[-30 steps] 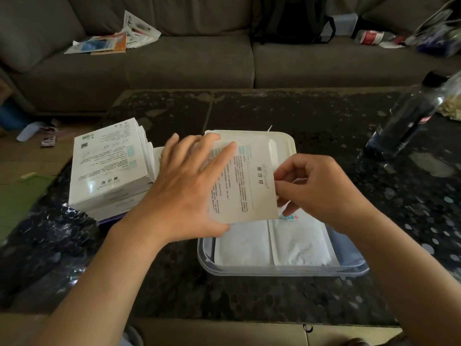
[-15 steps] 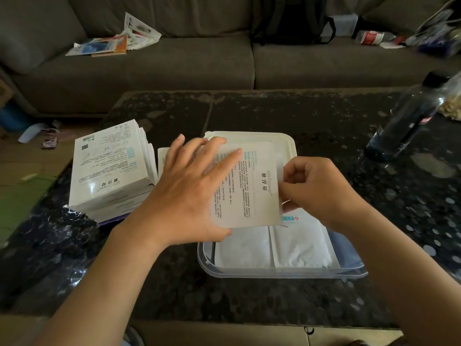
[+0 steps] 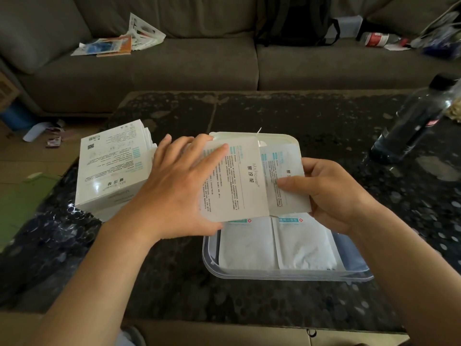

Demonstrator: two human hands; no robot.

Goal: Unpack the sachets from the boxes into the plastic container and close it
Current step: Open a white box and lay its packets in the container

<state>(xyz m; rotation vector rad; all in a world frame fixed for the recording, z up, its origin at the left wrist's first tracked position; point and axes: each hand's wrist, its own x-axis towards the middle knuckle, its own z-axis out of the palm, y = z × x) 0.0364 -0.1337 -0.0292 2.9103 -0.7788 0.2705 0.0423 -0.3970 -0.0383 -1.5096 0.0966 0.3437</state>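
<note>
- Lying nearest on the dark speckled table (image 3: 174,290) is the clear plastic container (image 3: 287,277), open, with two white sachets (image 3: 249,245) flat side by side inside it.
- Just above the container's far half, the left hand (image 3: 174,188) grips a printed sachet (image 3: 237,181). Its fingers are spread across the top face and its thumb is tucked under the lower edge.
- Beside it, the right hand (image 3: 334,193) pinches a second sachet (image 3: 284,176) between its thumb, on the printed face, and fingers curled behind. This sachet's left edge is tucked behind the printed sachet.
- Behind both held sachets, the pale lid (image 3: 277,138) lies on the table at the container's far end; whether the two touch I cannot tell.
- To the left of the hands, a stack of white boxes (image 3: 112,168) sits on the table, near the left hand's fingers.
- At the far right of the table stands a dark bottle (image 3: 414,123) with a black cap.
- Beyond the table, a grey sofa (image 3: 174,68) carries loose papers (image 3: 117,41) on its left seat and a black backpack (image 3: 294,21) against its back.
</note>
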